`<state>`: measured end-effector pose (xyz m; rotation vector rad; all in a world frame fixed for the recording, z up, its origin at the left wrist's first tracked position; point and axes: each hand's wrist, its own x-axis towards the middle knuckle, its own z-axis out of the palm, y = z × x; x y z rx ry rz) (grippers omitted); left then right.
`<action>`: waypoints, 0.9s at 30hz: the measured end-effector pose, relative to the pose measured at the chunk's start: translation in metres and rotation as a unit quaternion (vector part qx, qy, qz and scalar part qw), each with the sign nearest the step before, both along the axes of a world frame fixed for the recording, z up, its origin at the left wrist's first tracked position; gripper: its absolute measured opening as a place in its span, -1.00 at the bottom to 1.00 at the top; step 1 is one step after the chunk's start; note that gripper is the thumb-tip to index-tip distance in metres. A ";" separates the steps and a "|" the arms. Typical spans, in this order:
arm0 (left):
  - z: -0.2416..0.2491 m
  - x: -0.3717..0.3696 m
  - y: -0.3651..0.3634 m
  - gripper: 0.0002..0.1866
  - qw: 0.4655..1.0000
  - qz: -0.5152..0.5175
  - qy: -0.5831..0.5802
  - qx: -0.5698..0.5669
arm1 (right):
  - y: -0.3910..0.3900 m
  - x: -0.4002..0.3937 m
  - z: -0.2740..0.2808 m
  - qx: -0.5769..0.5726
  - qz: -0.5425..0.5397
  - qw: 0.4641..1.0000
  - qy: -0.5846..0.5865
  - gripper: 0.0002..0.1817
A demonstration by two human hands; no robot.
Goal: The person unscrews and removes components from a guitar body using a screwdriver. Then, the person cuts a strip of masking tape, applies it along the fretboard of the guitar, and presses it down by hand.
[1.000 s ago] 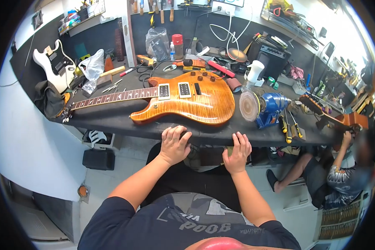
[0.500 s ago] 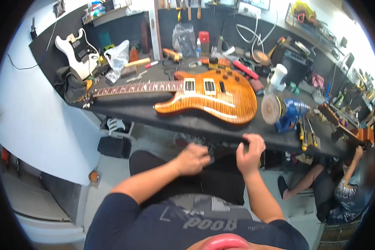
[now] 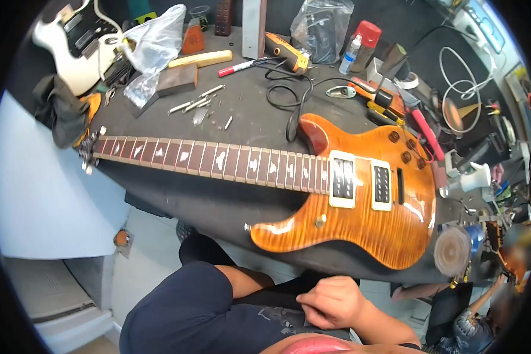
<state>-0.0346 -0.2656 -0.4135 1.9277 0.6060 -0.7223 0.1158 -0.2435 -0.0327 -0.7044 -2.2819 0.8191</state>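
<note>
An electric guitar (image 3: 289, 227) with a glossy amber flame top lies face up on the dark bench, neck pointing left. Its fretboard (image 3: 230, 165) has pale inlays and no strings show over it. Two cream-framed pickups (image 3: 381, 184) sit in the body. My right hand (image 3: 333, 302) is in front of my body, below the guitar's lower edge and apart from it, fingers curled closed; whatever they may hold is hidden. My left forearm reaches across my lap, but the left hand is out of sight.
Behind the neck lie a wooden-handled tool (image 3: 200, 59), a red-capped marker (image 3: 242, 67), small metal rods (image 3: 196, 105) and a black cable (image 3: 289, 100). A white guitar body (image 3: 71, 53) leans at the left. A round-faced machine (image 3: 452, 251) and another person (image 3: 472, 324) are at right.
My view has moved closer to the guitar and turned left. My left hand has dropped out of sight. My right hand has drawn back from the bench edge, its fingers now curled.
</note>
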 end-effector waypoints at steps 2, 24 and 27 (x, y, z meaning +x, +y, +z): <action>0.019 -0.009 0.017 -0.44 1.000 -0.004 -0.003 -0.003 | 0.009 -0.002 -0.004 -0.076 -0.018 0.997 0.012 -0.81; 0.231 -0.199 0.114 -0.49 0.985 -0.018 -0.147 0.084 | 0.036 -0.027 0.109 -0.028 -0.231 0.968 -0.098 -0.76; 0.346 -0.231 0.086 -0.71 0.922 0.010 -0.385 0.047 | 0.135 0.027 0.115 0.029 -0.386 0.921 -0.043 -0.84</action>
